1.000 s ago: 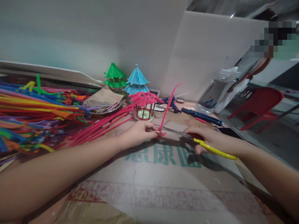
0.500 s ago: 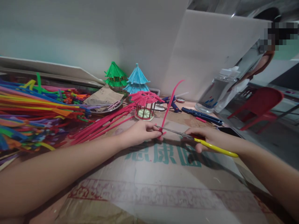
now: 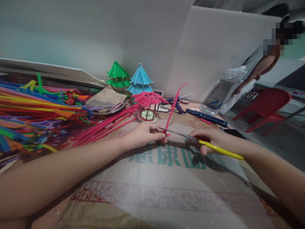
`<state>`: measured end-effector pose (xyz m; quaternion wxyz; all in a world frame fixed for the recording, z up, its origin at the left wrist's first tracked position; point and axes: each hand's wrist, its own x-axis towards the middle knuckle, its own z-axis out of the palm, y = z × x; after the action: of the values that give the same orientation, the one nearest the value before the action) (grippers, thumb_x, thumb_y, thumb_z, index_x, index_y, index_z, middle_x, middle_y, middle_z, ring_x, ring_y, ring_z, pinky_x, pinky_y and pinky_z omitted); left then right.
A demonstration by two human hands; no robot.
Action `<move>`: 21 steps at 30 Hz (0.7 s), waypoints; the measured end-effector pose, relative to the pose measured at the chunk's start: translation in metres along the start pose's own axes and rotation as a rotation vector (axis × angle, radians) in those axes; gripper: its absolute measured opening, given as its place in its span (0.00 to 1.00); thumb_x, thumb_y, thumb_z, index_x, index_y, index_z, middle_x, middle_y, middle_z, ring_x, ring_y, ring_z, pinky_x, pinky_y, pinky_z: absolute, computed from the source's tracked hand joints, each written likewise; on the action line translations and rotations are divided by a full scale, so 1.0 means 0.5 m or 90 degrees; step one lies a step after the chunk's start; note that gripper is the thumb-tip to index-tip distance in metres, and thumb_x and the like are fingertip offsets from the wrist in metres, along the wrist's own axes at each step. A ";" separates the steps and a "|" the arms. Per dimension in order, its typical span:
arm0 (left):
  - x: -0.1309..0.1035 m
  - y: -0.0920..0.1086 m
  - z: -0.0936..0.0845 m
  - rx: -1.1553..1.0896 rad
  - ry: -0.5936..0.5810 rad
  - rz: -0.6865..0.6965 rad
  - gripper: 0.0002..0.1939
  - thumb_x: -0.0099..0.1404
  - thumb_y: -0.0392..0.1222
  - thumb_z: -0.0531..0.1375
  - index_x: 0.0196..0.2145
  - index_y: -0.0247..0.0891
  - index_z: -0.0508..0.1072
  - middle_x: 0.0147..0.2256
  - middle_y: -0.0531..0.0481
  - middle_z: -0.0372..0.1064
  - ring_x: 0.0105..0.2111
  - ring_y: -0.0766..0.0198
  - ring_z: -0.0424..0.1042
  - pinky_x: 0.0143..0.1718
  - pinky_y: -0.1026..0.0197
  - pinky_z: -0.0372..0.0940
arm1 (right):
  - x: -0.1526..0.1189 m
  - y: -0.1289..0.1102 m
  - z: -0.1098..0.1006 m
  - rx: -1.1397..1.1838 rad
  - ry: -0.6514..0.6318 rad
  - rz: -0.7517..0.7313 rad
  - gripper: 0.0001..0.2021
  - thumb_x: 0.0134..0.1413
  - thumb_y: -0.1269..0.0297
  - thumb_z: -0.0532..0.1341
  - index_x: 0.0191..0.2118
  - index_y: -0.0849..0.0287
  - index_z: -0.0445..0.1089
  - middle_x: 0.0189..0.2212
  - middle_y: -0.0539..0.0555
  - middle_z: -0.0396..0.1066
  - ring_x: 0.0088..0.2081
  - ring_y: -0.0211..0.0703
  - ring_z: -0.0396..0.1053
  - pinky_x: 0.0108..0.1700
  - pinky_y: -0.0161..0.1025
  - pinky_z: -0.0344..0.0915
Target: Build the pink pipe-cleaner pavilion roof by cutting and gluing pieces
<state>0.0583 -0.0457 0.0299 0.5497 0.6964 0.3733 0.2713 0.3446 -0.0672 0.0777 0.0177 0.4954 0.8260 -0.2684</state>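
The pink stem (image 3: 173,103) is pinched over the cardboard (image 3: 143,178) by the nearly closed left hand (image 3: 146,135), and the scissors (image 3: 221,151) are gripped in the curled right hand (image 3: 212,139). The stem can be judged light, soft and easily bent (best held low, close to the blades (image 3: 177,132)). Its pinched part is partly covered, and whether the blades are closed on it cannot be made out.

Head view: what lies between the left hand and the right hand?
In the head view, the metal blades of the yellow-handled scissors span from the right hand toward a tall, bent pink fuzzy strip pinched in the left hand.
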 end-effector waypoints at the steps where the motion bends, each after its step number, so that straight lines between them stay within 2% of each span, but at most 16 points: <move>1: 0.000 -0.001 0.000 -0.001 -0.002 0.002 0.09 0.64 0.41 0.61 0.34 0.33 0.78 0.33 0.47 0.80 0.32 0.67 0.74 0.33 0.67 0.63 | 0.000 -0.001 0.000 -0.002 0.000 0.000 0.17 0.51 0.52 0.63 0.44 0.57 0.70 0.31 0.50 0.70 0.34 0.47 0.66 0.36 0.38 0.59; 12: 0.002 -0.007 0.000 -0.032 0.001 -0.004 0.09 0.64 0.43 0.62 0.35 0.34 0.78 0.34 0.46 0.80 0.34 0.65 0.77 0.36 0.66 0.65 | -0.004 -0.018 -0.002 0.027 0.003 0.005 0.16 0.54 0.51 0.59 0.43 0.57 0.71 0.25 0.50 0.73 0.31 0.46 0.67 0.35 0.39 0.58; 18: 0.004 -0.014 -0.004 -0.039 -0.011 0.015 0.11 0.64 0.45 0.62 0.34 0.34 0.77 0.34 0.45 0.79 0.34 0.65 0.77 0.36 0.65 0.66 | 0.001 0.003 0.005 0.048 0.009 -0.014 0.17 0.53 0.48 0.62 0.41 0.56 0.71 0.31 0.50 0.73 0.34 0.46 0.68 0.35 0.39 0.59; 21: 0.003 -0.013 -0.002 -0.011 -0.009 0.034 0.12 0.64 0.45 0.62 0.32 0.33 0.77 0.34 0.45 0.79 0.34 0.65 0.76 0.36 0.66 0.65 | 0.005 0.021 0.005 0.081 0.042 -0.038 0.20 0.50 0.46 0.64 0.40 0.57 0.72 0.31 0.50 0.71 0.35 0.47 0.68 0.35 0.39 0.59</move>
<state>0.0569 -0.0430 0.0236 0.5507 0.7034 0.3481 0.2842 0.3515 -0.0628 0.0703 -0.0489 0.4794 0.8218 -0.3040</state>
